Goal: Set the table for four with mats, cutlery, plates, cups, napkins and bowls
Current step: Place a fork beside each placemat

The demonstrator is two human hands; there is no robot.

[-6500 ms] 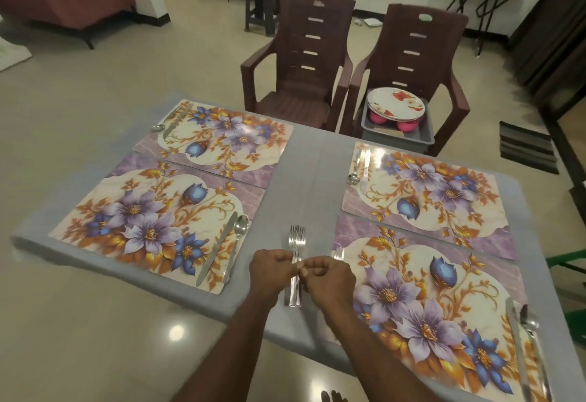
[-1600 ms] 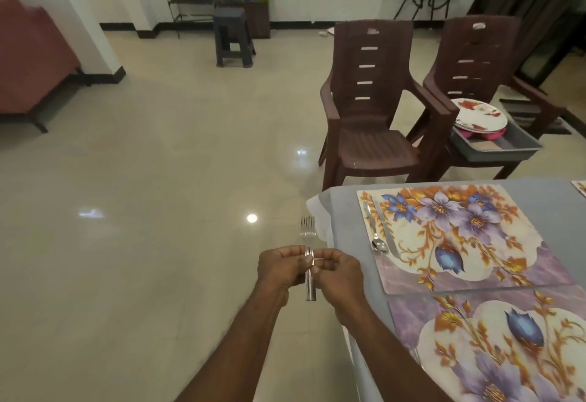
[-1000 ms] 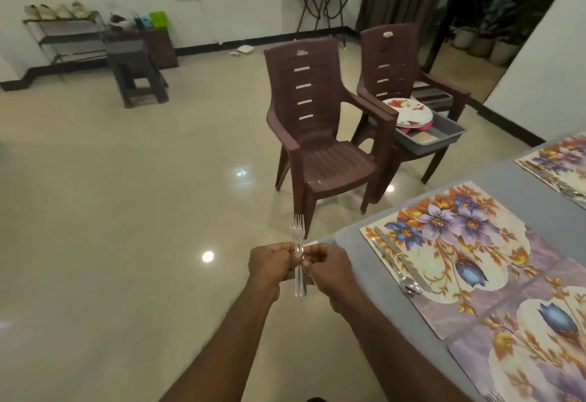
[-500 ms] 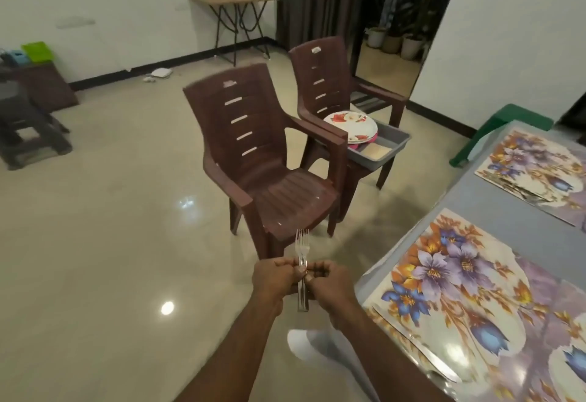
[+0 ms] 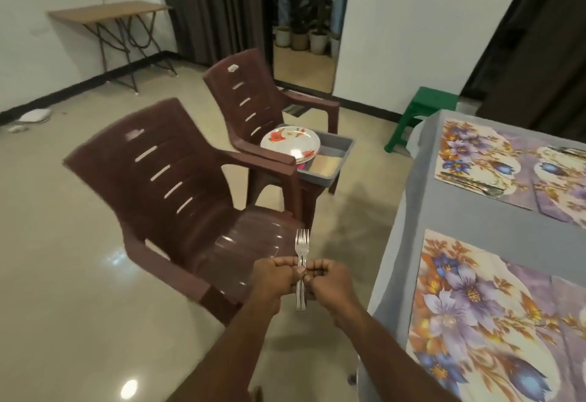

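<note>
A small bunch of steel forks (image 5: 301, 243) stands upright between my two hands, tines up. My left hand (image 5: 275, 278) and my right hand (image 5: 326, 279) both pinch the handles, off the table's left edge and above the floor. The grey-clothed table (image 5: 475, 216) lies to the right with floral mats: one near (image 5: 494, 316), one farther (image 5: 475, 160) carrying a knife and spoon (image 5: 472, 183). A stack of flowered plates (image 5: 290, 142) sits in a grey tub (image 5: 336, 155) on the far chair.
Two brown plastic armchairs stand left of the table, the near one (image 5: 187, 201) just ahead of my hands, the far one (image 5: 253, 100) holding the tub. A green stool (image 5: 421, 109) stands beyond the table's far corner. A folding side table (image 5: 111, 14) stands by the wall.
My view has swung further right round the table's corner; the chairs now lie ahead and the mats to the right. Both hands still hold the forks in the same grip.
</note>
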